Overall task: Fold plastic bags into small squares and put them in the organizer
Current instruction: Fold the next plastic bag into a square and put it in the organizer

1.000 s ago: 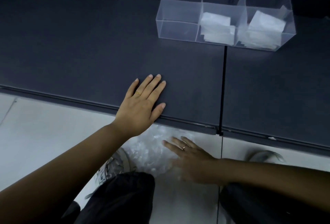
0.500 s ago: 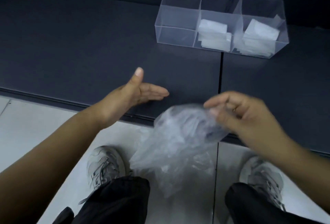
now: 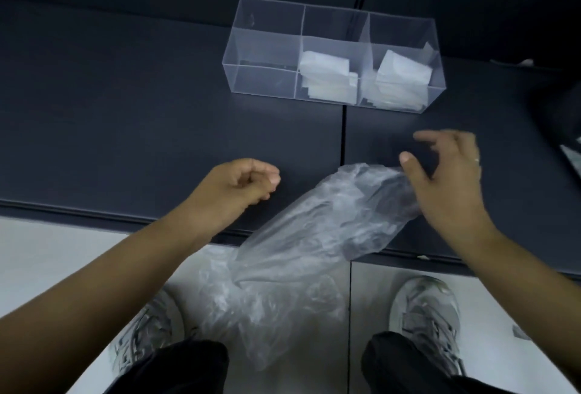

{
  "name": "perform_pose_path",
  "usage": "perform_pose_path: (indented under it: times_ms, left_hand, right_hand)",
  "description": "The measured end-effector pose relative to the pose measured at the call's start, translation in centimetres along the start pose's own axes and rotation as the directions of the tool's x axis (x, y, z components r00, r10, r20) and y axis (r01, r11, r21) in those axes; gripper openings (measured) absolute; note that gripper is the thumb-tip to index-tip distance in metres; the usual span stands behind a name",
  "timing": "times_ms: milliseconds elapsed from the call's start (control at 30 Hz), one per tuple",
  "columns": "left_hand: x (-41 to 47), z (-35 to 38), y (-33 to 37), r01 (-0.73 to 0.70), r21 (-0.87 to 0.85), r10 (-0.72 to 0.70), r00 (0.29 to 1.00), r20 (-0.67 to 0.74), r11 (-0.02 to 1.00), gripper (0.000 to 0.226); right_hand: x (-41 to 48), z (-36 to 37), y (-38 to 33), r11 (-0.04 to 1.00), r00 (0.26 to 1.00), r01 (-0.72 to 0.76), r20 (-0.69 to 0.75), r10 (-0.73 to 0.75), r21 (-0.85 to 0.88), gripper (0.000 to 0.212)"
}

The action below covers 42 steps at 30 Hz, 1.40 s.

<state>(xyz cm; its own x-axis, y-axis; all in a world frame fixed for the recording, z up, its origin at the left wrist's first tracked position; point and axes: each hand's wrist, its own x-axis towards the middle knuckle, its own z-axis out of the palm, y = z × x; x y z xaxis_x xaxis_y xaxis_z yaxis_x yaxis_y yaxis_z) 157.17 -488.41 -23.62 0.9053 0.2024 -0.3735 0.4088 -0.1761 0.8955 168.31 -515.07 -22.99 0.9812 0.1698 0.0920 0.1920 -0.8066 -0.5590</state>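
We are curling our left hand (image 3: 239, 184) into a loose fist above the dark table (image 3: 125, 117), thumb lying against the forefinger, nothing in it. We are spreading the fingers (image 3: 423, 136) of our right hand (image 3: 449, 186) wide and a little bent, and its thumb is touching the upper end of the plastic bag (image 3: 330, 221). The palm is covering that end and the fingers are blurring, so we cannot tell whether anything is gripping the bag. The bag is lying crumpled and clear across the table's front edge, its lower part trailing toward more crumpled plastic (image 3: 267, 308) on the floor between our shoes. The clear organizer (image 3: 264, 48) is sitting farther back, folded white squares (image 3: 327, 76) filling its middle and right compartments.
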Motion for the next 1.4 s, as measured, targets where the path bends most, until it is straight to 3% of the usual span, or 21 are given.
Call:
perform_pose_path:
  times_ms: [67,100,167,267,367,433,533,600,767,900,1067,1133,1233,1267,1333,1400]
  left_hand:
    - [-0.2,1.5,0.2,-0.156,0.167,0.157,0.988,0.007,0.974,0.022]
    - [-0.2,2.2,0.5,-0.264,0.251,0.260,0.964,0.049,0.931,0.030]
    - [0.6,3.7,1.2,-0.455,0.397,0.408,0.890,0.202,0.797,0.046]
    - [2.3,5.7,2.1,-0.524,0.496,0.360,0.847,0.392,0.692,0.064]
    - [3.5,6.6,2.0,-0.487,0.498,0.290,0.859,0.423,0.717,0.052]
    - [3.6,6.4,1.6,-0.432,0.398,0.332,0.896,0.296,0.809,0.025]
    - [3.1,5.9,1.1,-0.292,0.130,0.283,0.956,0.082,0.948,0.004]
    - [2.8,5.3,1.1,-0.187,-0.062,0.186,0.982,-0.024,0.980,0.008]
    - [2.4,3.2,1.8,-0.058,-0.375,-0.021,0.979,-0.204,0.925,0.027]
    - [1.7,1.7,2.2,-0.079,-0.364,-0.030,0.958,-0.285,0.928,0.048]
    - [0.5,0.5,2.5,-0.205,-0.129,0.137,0.904,-0.405,0.970,0.075]
    - [0.2,0.3,2.8,-0.243,-0.098,0.182,0.890,-0.419,0.965,0.080]
    - [-0.2,0.4,3.2,-0.296,-0.163,0.212,0.893,-0.396,0.941,0.077]
    - [-0.4,0.6,3.4,-0.304,-0.199,0.214,0.902,-0.376,0.932,0.076]
    - [-0.7,0.8,3.7,-0.292,-0.299,0.189,0.926,-0.327,0.909,0.074]
    - [-0.8,0.7,3.8,-0.231,-0.446,0.121,0.958,-0.260,0.865,0.067]
  right_hand:
    - [-1.6,-0.6,-1.0,0.980,0.978,0.188,-0.104,-0.182,0.057,0.018]
    - [-2.7,-0.6,-1.7,0.966,0.975,0.219,-0.069,-0.211,0.137,0.013]
    - [-4.6,0.2,-2.7,0.947,0.978,0.115,0.132,-0.161,0.300,0.012]
    - [-6.2,2.0,-3.1,0.926,0.911,-0.096,0.408,-0.066,0.365,0.046]
    - [-6.3,3.3,-3.0,0.897,0.910,-0.151,0.413,-0.038,0.416,0.066]
    - [-6.0,3.9,-2.9,0.890,0.928,-0.165,0.373,-0.006,0.425,0.064]
    - [-5.5,4.0,-2.7,0.880,0.944,-0.195,0.325,0.049,0.433,0.029]
    - [-5.1,3.6,-2.4,0.842,0.954,-0.194,0.297,0.042,0.503,0.015]
    - [-3.9,1.1,-2.0,0.752,0.977,-0.182,0.204,0.065,0.634,0.014]
    - [-2.4,-1.3,-2.1,0.670,0.992,-0.129,0.100,0.082,0.731,0.014]
    - [-1.2,-3.2,-2.9,0.724,1.000,0.001,-0.021,0.018,0.690,0.016]
    - [-1.0,-3.7,-3.0,0.720,0.997,-0.028,0.070,-0.029,0.693,0.017]
    - [-1.1,-3.3,-2.7,0.785,0.906,-0.177,0.409,-0.105,0.593,0.046]
    - [-1.3,-3.0,-2.7,0.807,0.880,-0.196,0.464,-0.107,0.557,0.040]
    - [-1.6,-2.4,-2.7,0.775,0.892,-0.214,0.442,-0.093,0.595,0.009]
    - [-1.5,-2.3,-2.7,0.719,0.910,-0.216,0.404,-0.097,0.661,0.006]
